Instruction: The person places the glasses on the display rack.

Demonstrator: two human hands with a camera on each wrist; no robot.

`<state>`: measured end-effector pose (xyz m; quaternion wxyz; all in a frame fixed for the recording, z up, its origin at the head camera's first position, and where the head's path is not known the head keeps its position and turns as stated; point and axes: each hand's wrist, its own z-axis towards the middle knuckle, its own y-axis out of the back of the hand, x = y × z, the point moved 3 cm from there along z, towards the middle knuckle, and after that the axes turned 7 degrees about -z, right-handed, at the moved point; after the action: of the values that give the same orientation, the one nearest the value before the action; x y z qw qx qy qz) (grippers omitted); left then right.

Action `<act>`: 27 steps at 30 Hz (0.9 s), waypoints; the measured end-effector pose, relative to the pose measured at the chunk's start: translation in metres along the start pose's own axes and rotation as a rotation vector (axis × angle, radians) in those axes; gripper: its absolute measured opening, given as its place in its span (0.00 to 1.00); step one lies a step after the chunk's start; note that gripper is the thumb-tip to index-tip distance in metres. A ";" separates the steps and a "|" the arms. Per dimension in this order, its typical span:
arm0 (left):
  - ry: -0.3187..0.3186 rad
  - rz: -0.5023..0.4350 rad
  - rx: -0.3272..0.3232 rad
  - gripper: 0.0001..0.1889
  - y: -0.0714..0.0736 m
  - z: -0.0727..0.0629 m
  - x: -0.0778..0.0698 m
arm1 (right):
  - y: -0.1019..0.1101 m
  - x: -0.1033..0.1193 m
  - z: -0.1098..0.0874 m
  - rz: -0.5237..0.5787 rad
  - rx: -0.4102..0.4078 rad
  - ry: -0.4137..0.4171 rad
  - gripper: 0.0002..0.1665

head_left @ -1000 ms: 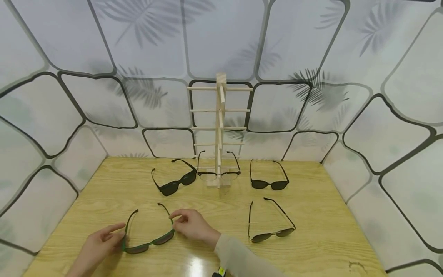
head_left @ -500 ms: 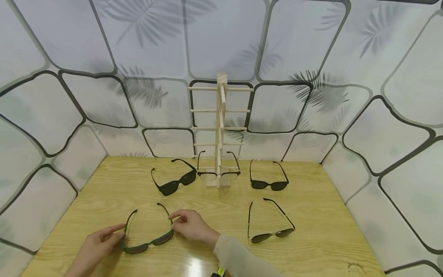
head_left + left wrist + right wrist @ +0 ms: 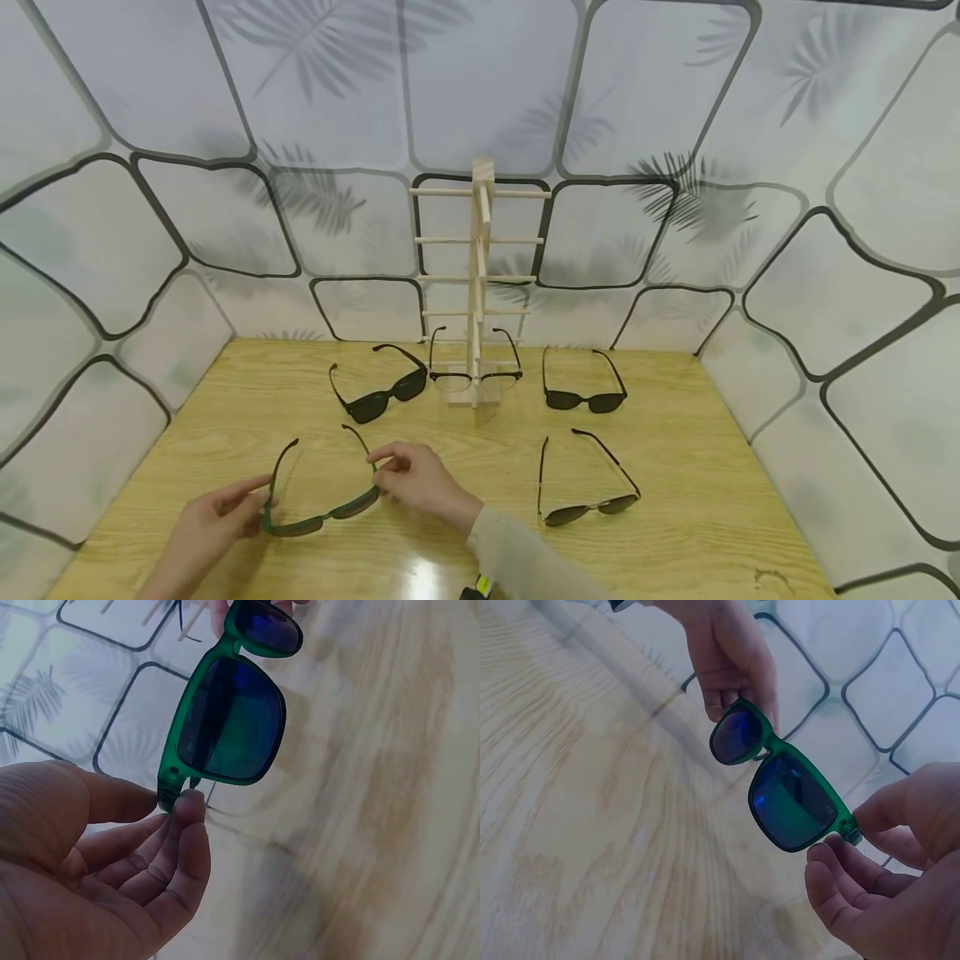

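Green-framed sunglasses [image 3: 327,518] with dark bluish lenses are held between both hands, temples spread and pointing away from the person. My left hand [image 3: 210,525] pinches the frame's left corner by the hinge; in the left wrist view the thumb and fingers meet at the green hinge [image 3: 169,787]. On the other side my right hand [image 3: 420,479] pinches the right temple near its hinge, and the right wrist view shows the thumb and fingers at that corner [image 3: 847,827]. A shadow lies on the wood below the glasses.
A wooden display rack [image 3: 480,267] with several crossbars stands at the back, clear-lensed glasses [image 3: 453,382] at its base. Black sunglasses [image 3: 371,406] lie left of it, another black pair [image 3: 566,400] right. Thin-framed sunglasses [image 3: 588,510] lie front right. Patterned walls [image 3: 480,100] enclose the wooden table [image 3: 697,467].
The green sunglasses have risen slightly and tilted in both hands, their temple tips now higher in the head view. The right hand has moved up a little; the other glasses stay put.
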<state>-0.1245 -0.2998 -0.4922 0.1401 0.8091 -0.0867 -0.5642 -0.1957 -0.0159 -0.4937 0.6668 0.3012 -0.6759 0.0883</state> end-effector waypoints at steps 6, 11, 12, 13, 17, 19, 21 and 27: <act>-0.021 0.004 -0.008 0.28 -0.001 -0.003 -0.015 | 0.009 0.011 -0.004 0.038 -0.021 0.014 0.16; -0.068 0.008 -0.006 0.30 -0.004 -0.003 -0.030 | 0.020 0.023 -0.008 0.038 -0.047 0.047 0.13; -0.077 0.008 -0.008 0.31 -0.005 -0.003 -0.034 | 0.023 0.026 -0.009 0.035 -0.054 0.053 0.13; -0.087 0.006 -0.008 0.31 -0.006 -0.002 -0.037 | 0.025 0.028 -0.010 0.030 -0.063 0.059 0.13; -0.115 -0.020 -0.011 0.31 -0.009 -0.001 -0.051 | 0.035 0.036 -0.011 0.016 -0.091 0.087 0.13; -0.131 -0.040 -0.009 0.31 -0.010 -0.001 -0.057 | 0.039 0.039 -0.012 0.011 -0.103 0.101 0.13; -0.147 -0.055 -0.007 0.32 -0.011 -0.001 -0.062 | 0.043 0.041 -0.013 0.023 -0.109 0.109 0.14; -0.201 -0.075 0.019 0.32 -0.014 -0.002 -0.075 | 0.055 0.049 -0.017 0.062 -0.135 0.125 0.15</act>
<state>-0.1488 -0.2637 -0.4298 0.1016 0.7523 -0.0754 -0.6466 -0.2065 0.0228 -0.4299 0.7233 0.2286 -0.6464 0.0819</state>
